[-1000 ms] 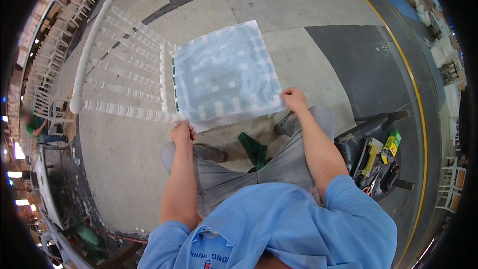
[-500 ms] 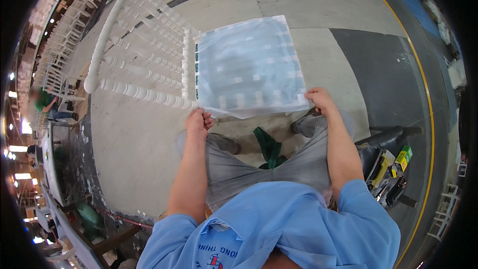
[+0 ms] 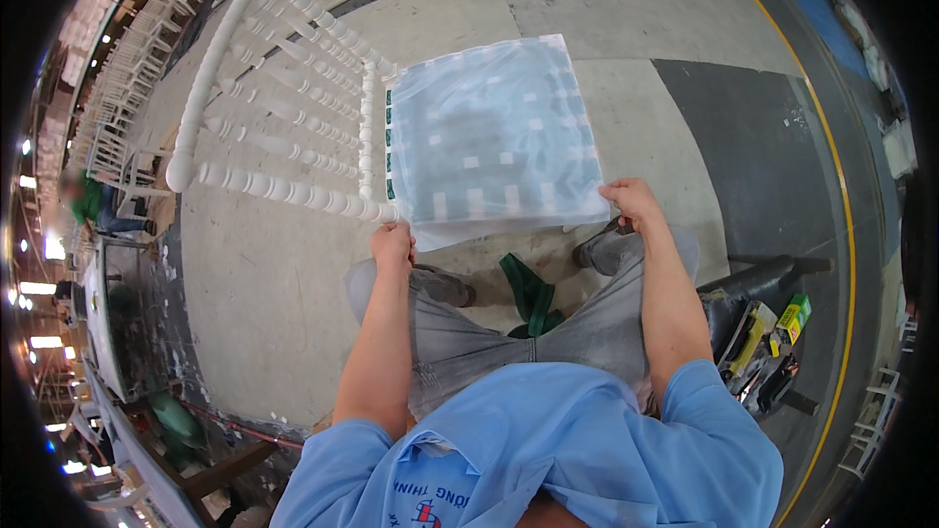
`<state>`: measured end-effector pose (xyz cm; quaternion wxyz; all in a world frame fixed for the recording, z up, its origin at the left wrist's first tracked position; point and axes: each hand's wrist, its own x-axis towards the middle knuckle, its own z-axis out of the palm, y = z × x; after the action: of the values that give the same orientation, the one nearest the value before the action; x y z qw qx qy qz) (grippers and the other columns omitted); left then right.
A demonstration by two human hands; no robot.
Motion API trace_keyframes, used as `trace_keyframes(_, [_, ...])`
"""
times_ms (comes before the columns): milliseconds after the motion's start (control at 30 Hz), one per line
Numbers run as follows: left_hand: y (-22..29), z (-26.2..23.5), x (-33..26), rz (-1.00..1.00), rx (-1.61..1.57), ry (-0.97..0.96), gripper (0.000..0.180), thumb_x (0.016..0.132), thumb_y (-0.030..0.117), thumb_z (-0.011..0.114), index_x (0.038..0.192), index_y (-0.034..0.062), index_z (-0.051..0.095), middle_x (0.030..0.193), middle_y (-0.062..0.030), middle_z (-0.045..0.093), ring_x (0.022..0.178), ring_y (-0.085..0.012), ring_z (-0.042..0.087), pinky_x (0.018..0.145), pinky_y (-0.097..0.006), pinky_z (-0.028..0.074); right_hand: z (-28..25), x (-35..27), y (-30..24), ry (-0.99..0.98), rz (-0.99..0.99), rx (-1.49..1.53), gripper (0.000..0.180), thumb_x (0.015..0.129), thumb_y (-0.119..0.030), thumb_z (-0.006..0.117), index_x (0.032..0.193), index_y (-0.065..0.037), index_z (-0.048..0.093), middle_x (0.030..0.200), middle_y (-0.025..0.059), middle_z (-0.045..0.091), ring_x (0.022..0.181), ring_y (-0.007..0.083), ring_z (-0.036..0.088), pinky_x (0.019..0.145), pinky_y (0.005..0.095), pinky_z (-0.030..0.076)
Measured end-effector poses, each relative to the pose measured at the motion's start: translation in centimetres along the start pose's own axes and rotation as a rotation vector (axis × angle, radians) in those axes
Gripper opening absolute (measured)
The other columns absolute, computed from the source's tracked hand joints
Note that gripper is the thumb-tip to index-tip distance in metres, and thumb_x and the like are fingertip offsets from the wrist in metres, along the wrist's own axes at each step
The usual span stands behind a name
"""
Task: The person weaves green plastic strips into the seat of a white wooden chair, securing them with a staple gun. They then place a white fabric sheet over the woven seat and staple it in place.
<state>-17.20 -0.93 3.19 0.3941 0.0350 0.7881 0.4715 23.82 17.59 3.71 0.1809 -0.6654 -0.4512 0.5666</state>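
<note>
A white chair (image 3: pixel 291 186) with turned spindles stands in front of me, its back leaning to the left. Over its seat lies a thin, see-through white sheet (image 3: pixel 489 137), with a woven pattern of dark bands and pale squares showing through. My left hand (image 3: pixel 394 242) is closed on the sheet's near left corner, beside the chair's back post. At the near right corner, my right hand (image 3: pixel 631 199) pinches the sheet's edge. Dark green webbing (image 3: pixel 529 291) hangs in a loop between my knees. Green bands (image 3: pixel 389 137) show along the seat's left side.
To my right, a dark padded stool (image 3: pixel 758 282) carries tools and a green-and-yellow box (image 3: pixel 790 321). A yellow line (image 3: pixel 847 235) runs along the floor beyond it. Far left, a person in green (image 3: pixel 93 203) sits near rows of white chairs (image 3: pixel 132 122).
The sheet's near edge has come down towards me and lies smoother over the seat. Both hands have moved slightly nearer to me, still holding the corners.
</note>
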Motion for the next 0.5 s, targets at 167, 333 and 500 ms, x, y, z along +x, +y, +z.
trace_keyframes(167, [0.1, 0.0, -0.4, -0.009, 0.049, 0.081, 0.019, 0.096, 0.015, 0.072, 0.084, 0.0025, 0.064, 0.064, -0.0051, 0.059, 0.042, -0.0155, 0.047, 0.037, -0.034, 0.034, 0.1, 0.3, 0.1, 0.013, -0.031, -0.02, 0.024, 0.088, -0.02, 0.084, 0.097, 0.001, 0.075, 0.077, 0.0056, 0.063, 0.054, 0.0191, 0.053, 0.041, 0.0364, 0.037])
trace_keyframes(333, [1.7, 1.4, -1.5, -0.174, -0.128, 0.044, 0.031, 0.097, 0.03, 0.079, 0.096, 0.0, 0.07, 0.062, -0.004, 0.056, 0.044, -0.016, 0.046, 0.04, -0.035, 0.035, -0.2, 0.5, 0.3, 0.023, -0.058, -0.038, 0.03, 0.087, -0.026, 0.086, 0.093, 0.002, 0.075, 0.073, 0.0059, 0.064, 0.049, 0.0177, 0.052, 0.04, 0.036, 0.037])
trace_keyframes(500, [1.7, 2.0, -0.1, -0.261, -0.2, 0.153, 0.043, 0.095, 0.037, 0.084, 0.111, -0.001, 0.072, 0.071, -0.003, 0.06, 0.055, -0.0165, 0.052, 0.05, -0.037, 0.042, 0.2, 0.5, -0.2, 0.033, -0.052, -0.104, 0.032, 0.086, -0.027, 0.087, 0.09, 0.003, 0.075, 0.07, 0.0053, 0.063, 0.05, 0.0174, 0.053, 0.041, 0.0356, 0.04])
